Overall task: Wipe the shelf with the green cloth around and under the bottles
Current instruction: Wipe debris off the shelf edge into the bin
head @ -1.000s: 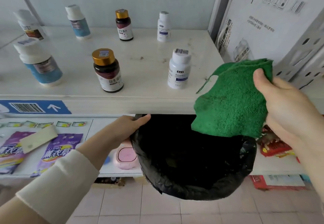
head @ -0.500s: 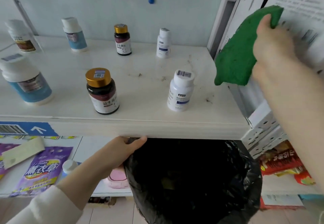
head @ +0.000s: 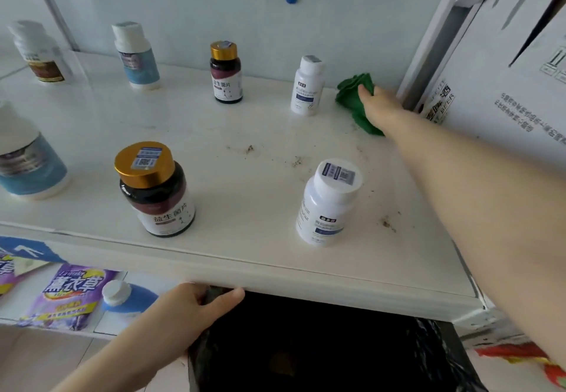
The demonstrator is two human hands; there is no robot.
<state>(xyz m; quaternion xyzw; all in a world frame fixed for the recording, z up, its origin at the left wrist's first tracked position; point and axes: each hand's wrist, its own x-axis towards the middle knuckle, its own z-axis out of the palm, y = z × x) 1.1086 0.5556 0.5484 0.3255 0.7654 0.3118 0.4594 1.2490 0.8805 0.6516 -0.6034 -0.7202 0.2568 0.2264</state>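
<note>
My right hand (head: 381, 109) presses the crumpled green cloth (head: 352, 97) onto the white shelf (head: 245, 183) at its back right corner, just right of a small white bottle (head: 307, 85). A second white bottle (head: 329, 201) stands near the front, with brown crumbs scattered around it. Two dark bottles with gold caps stand at the front (head: 154, 189) and at the back (head: 225, 72). Several blue-and-white bottles line the left side. My left hand (head: 190, 309) grips the rim of a black bin bag (head: 306, 345) held under the shelf's front edge.
A white cardboard box (head: 505, 69) and a shelf upright close off the right side. Below the shelf lie purple detergent pouches (head: 70, 296) and a blue bottle with a white cap (head: 122, 296). Red packaging (head: 526, 358) sits low on the right.
My right hand has swung the green cloth from above the bin bag up and then down onto the shelf's back right corner. My left hand stays on the bag rim.
</note>
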